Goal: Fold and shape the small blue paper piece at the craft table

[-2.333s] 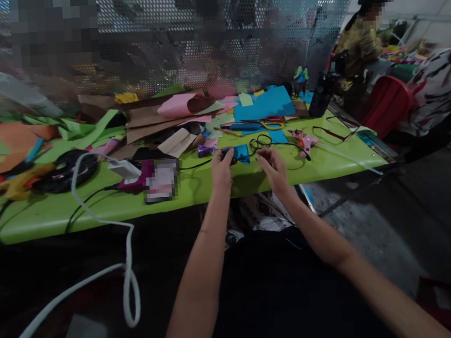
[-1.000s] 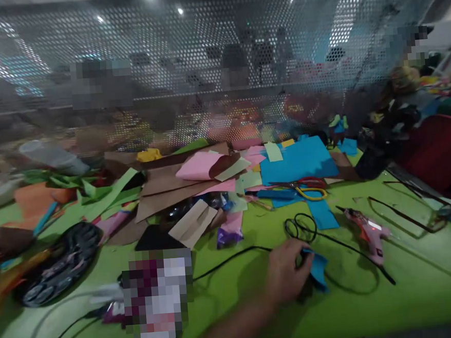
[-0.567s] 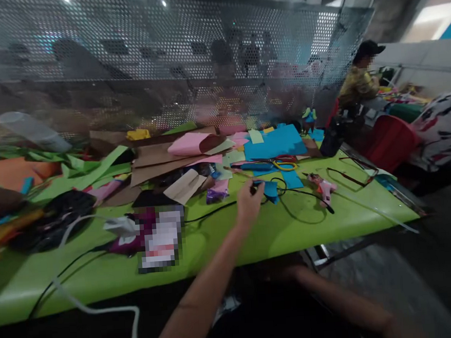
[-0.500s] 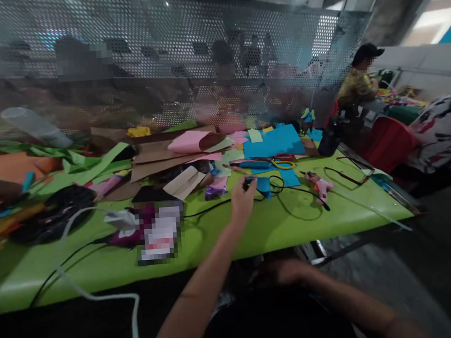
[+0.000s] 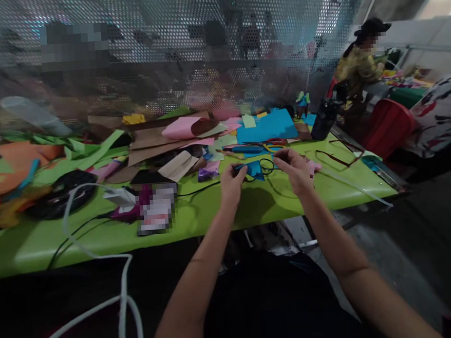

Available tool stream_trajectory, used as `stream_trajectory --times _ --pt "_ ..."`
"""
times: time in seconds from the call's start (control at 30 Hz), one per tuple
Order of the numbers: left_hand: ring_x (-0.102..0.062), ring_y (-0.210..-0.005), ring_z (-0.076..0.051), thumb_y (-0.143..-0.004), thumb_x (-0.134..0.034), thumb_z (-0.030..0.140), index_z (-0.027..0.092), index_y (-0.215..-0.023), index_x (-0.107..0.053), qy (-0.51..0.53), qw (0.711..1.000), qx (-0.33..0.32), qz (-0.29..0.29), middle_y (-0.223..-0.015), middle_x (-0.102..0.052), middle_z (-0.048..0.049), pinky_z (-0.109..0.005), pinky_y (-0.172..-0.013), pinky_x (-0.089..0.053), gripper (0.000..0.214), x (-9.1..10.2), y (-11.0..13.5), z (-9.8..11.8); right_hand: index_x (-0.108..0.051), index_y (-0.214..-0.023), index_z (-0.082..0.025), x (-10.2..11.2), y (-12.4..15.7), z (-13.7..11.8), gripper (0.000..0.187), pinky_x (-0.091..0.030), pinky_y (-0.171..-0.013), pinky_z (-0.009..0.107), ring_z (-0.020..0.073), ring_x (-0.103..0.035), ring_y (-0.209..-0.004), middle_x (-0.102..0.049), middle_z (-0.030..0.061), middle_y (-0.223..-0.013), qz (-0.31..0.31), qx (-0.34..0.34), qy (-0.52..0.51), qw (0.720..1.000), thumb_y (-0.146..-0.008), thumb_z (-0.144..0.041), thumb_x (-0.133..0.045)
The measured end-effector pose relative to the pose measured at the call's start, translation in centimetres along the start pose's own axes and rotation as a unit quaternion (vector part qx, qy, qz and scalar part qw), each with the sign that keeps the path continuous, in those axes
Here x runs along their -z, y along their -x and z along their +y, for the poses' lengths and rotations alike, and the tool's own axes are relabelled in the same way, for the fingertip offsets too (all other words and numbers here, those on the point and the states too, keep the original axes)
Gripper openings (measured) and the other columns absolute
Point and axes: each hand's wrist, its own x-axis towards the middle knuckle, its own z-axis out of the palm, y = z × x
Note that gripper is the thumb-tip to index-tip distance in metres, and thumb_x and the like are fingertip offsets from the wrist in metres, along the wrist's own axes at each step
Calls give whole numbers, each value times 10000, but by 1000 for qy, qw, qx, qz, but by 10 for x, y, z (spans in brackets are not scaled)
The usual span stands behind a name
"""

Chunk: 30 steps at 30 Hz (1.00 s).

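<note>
We judge blue paper piece (image 5: 255, 171) unfinished, not set down: left hand (image 5: 231, 185) pinches it; right hand (image 5: 295, 169) narrow, grip unclear.

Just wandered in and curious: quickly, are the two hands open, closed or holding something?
Left hand: closed, holding a small blue paper-like piece.
Right hand: partly curled; whether it holds anything cannot be told.

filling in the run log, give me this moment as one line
left hand: holds small blue piece | right hand: beside it, contents unclear | on green table: large blue sheet, pink glue gun partly hidden
</note>
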Motion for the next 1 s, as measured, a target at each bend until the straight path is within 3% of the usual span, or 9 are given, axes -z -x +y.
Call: stream_trajectory --times 0.1,0.23,0.43,0.57,1.0 --pt "-528 -554 -97 -728 -779 311 185 -837 -644 -2 1000 6 -6 -657 -589 31 -225 -547 -425 214 4 2 -1 -648 -926 -225 -17 -10 21 449 -459 -715 270 144 -548 -787 -639 5 -873 -16 -45 -8 999 -698 -583 -794" --pt "-564 -573 -104 -698 -788 293 185 -840 -645 5 999 30 -22 -665 -623 25 -232 -572 -473 229 6 6 -3 -650 -884 -208 -24 -5 30 481 -448 -691 286 152 -547 -759 -618 6 -815 -73 -94 -14 993 -682 -624 -783" --pt "-604 -633 -115 -670 -805 330 184 -834 -650 -11 998 13 -62 -703 -658 16 -248 -635 -518 268 4 12 -4 -564 -655 -208 -18 0 39 500 -354 -577 279 121 -433 -622 -503 -27 -636 -66 -62 62 994 -599 -618 -844" --pt "-607 -647 -123 -680 -799 355 184 -851 -672 -18 996 21 -84 -716 -658 10 -251 -635 -517 273 7 15 -3 -588 -655 -205 -16 -1 43 498 -344 -554 277 122 -429 -604 -516 -22 -620 -51 -55 87 993 -605 -640 -825" --pt "-554 -605 -106 -653 -790 353 185 -798 -686 19 996 55 -67 -703 -652 19 -242 -626 -494 245 9 21 4 -604 -689 -208 -18 0 39 389 -378 -614 290 144 -461 -672 -542 -11 -676 -56 -43 81 994 -631 -545 -788"
